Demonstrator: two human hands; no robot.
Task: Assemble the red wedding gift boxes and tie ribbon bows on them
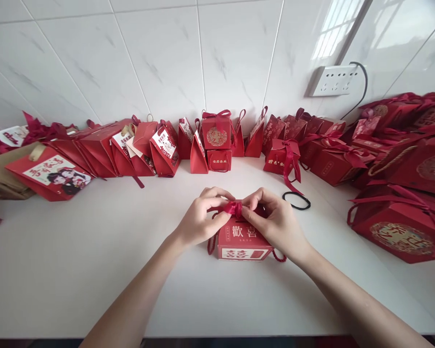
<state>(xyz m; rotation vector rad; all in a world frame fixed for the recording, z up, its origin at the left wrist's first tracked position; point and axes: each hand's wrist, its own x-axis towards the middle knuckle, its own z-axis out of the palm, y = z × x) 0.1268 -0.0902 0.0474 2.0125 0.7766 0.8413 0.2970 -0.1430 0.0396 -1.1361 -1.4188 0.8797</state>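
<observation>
A red gift box (244, 241) with gold lettering and a white printed panel rests upright on the white table in front of me. Red cord handles hang at its two sides. Across its top, a dark red ribbon (234, 208) is gathered into a knot or bow. My left hand (205, 217) pinches the ribbon from the left, thumb and fingers closed on it. From the right, my right hand (271, 220) closes its thumb and index finger on the same ribbon. The fingers partly cover the ribbon and the box top.
Red gift boxes (166, 150) line the tiled wall, several with ribbons. Larger ribboned boxes (402, 222) are piled at the right. A black elastic band (296, 200) lies right of my hands. A power strip (333, 80) with a black cable is on the wall.
</observation>
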